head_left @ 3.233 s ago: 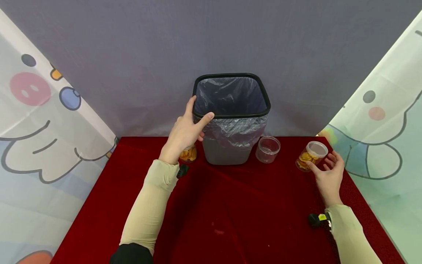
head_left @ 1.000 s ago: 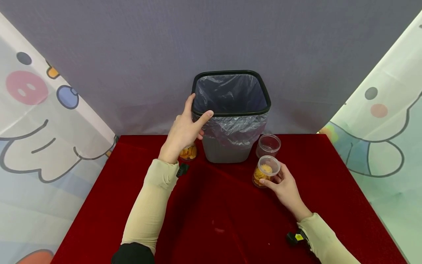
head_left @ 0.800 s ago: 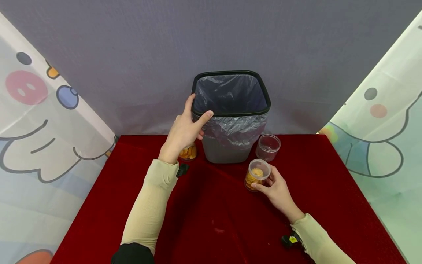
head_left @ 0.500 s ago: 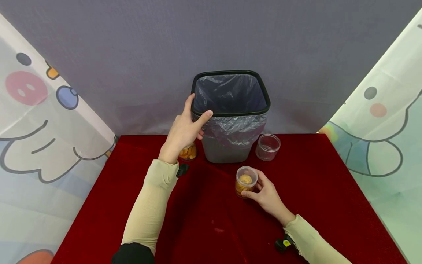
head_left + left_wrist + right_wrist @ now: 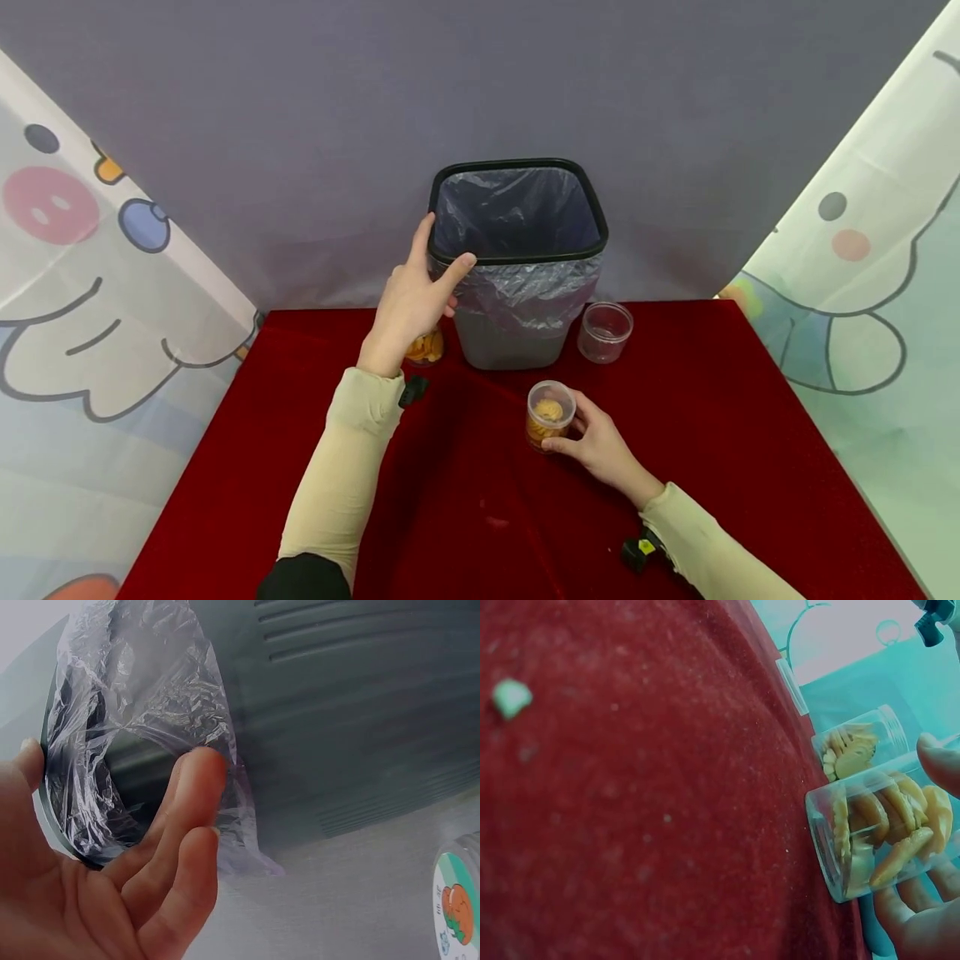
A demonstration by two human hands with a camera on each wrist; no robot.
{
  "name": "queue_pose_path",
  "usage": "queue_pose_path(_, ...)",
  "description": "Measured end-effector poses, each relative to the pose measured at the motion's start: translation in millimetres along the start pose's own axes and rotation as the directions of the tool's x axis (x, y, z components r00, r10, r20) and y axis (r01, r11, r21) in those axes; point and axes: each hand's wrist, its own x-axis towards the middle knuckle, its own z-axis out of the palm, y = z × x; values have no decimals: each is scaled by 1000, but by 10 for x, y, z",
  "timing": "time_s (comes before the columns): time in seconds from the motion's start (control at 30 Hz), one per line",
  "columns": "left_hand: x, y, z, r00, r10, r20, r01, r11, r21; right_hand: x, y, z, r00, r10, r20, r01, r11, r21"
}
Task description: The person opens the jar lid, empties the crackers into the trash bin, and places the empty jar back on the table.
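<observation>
My left hand (image 5: 408,308) grips the front left corner of a grey trash can (image 5: 506,340), thumb and index finger at its black rim. In the left wrist view its other fingers (image 5: 196,787) bend against the clear bin liner (image 5: 161,682) folded over the outside. My right hand (image 5: 603,450) holds a clear plastic jar (image 5: 550,417) of yellow cookies, thumb on the near side and fingers on the far side. The jar stands upright in front of the can. In the right wrist view cookies (image 5: 892,814) show through its wall; part of the hand is cut off.
A second jar of cookies (image 5: 426,347) stands left of the can, partly behind my left wrist. An uncovered clear jar (image 5: 604,333) stands to the can's right. Red cloth (image 5: 465,517) covers the table. A grey backdrop (image 5: 337,125) rises behind, with cartoon-printed panels at both sides.
My right hand has brought the cookie jar from the table's right side leftward to in front of the trash can, slowing lately. My left hand keeps its hold on the rim.
</observation>
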Motion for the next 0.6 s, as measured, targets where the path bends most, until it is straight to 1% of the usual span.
queue_pose_path(0.2, -87, -98, 6, 997, 62, -45, -62, 998, 20, 12, 14, -3, 1000, -1, 7, 1, 1000, -3)
queue_pose_path(0.33, -171, -178, 1, 995, 80, -62, -78, 996, 35, 9, 15, -13, 1000, 4, 12, -4, 1000, -6)
queue_pose_path(0.47, -273, -262, 13, 994, 93, -48, -91, 995, 52, 7, 13, -21, 1000, 1, 19, -2, 1000, 9)
queue_pose_path(0.53, -324, -301, 27, 993, 104, -60, -101, 993, 59, 8, 15, -22, 1000, 0, 21, 0, 1000, 10)
queue_pose_path(0.6, -367, -341, 51, 989, 123, -85, -117, 991, 67, 8, 18, -22, 1000, -1, 22, 1, 1000, 7)
